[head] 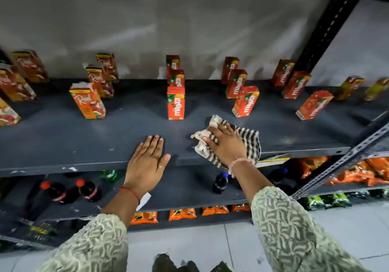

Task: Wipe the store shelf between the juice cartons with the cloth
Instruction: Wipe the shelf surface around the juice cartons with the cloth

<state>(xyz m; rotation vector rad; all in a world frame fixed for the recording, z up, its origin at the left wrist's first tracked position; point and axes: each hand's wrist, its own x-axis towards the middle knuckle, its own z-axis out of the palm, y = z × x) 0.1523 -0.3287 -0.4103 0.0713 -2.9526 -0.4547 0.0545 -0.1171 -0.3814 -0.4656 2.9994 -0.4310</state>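
Observation:
A dark grey store shelf (pixel 63 137) carries rows of orange and red juice cartons. My right hand (pixel 225 143) presses flat on a striped black-and-white cloth (pixel 249 139) near the shelf's front edge, just in front of the gap between a front Maaza carton (pixel 176 103) and a tilted one (pixel 245 101). Part of the cloth hangs over the edge. My left hand (pixel 146 164) lies flat on the shelf front, palm down, fingers apart, holding nothing. A Real carton (pixel 88 101) stands at the left.
More cartons line the back wall and both sides. Below are shelves with dark soda bottles (pixel 88 190), a blue-capped bottle (pixel 220 183) and orange snack packs (pixel 182 213). A black perforated upright (pixel 328 25) and a grey diagonal brace (pixel 345 162) stand at the right.

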